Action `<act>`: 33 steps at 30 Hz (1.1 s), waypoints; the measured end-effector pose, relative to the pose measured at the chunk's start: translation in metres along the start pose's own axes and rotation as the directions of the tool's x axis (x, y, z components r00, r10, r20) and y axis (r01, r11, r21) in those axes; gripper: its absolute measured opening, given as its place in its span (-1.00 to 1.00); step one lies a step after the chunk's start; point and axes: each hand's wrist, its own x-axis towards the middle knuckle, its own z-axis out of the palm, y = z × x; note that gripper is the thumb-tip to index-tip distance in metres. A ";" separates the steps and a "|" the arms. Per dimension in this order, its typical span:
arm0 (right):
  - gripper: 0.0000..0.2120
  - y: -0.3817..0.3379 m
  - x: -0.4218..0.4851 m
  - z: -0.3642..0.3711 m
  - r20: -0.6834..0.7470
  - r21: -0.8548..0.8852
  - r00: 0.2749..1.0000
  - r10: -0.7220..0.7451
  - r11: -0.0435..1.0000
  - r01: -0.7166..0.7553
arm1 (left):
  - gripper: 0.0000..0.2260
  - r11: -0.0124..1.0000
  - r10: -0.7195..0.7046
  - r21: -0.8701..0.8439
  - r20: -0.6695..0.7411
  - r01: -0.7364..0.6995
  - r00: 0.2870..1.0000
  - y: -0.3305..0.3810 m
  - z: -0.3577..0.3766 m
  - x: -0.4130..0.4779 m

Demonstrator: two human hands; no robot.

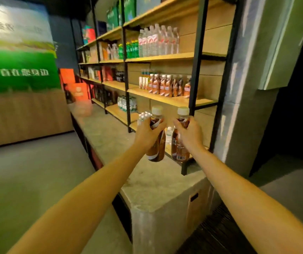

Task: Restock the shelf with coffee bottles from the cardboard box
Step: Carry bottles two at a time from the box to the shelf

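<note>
My left hand [148, 132] grips a brown coffee bottle [156, 149] with a cream cap around its upper body. A second brown coffee bottle [179, 149] is held the same way by my right hand [189, 133]. Both bottles are upright in the air, in front of the lowest part of the shelf unit. Above them, a wooden shelf [176, 100] carries a row of several matching coffee bottles [165, 86]. The cardboard box is not in view.
A concrete ledge [147, 180] runs under the black-framed shelving. Water bottles [159, 41] fill the shelf above, green bottles [132, 49] stand beside them. A small white bottle [168, 134] stands low behind my hands. A concrete pillar [248, 88] rises on the right.
</note>
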 end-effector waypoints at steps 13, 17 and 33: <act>-0.59 -0.002 0.185 0.205 0.197 0.118 0.977 -0.081 0.991 0.059 | -0.75 0.995 -0.071 0.057 -0.236 0.087 0.969 -0.096 -0.087 0.191; -0.60 0.001 0.239 0.248 0.208 0.103 0.974 -0.089 0.992 0.069 | -0.79 0.994 -0.066 0.063 -0.256 0.085 0.964 -0.120 -0.099 0.244; -0.64 0.052 0.380 0.378 -0.017 0.006 0.999 0.036 0.999 -0.035 | -0.74 0.997 0.058 -0.054 -0.020 -0.059 0.998 -0.243 -0.106 0.459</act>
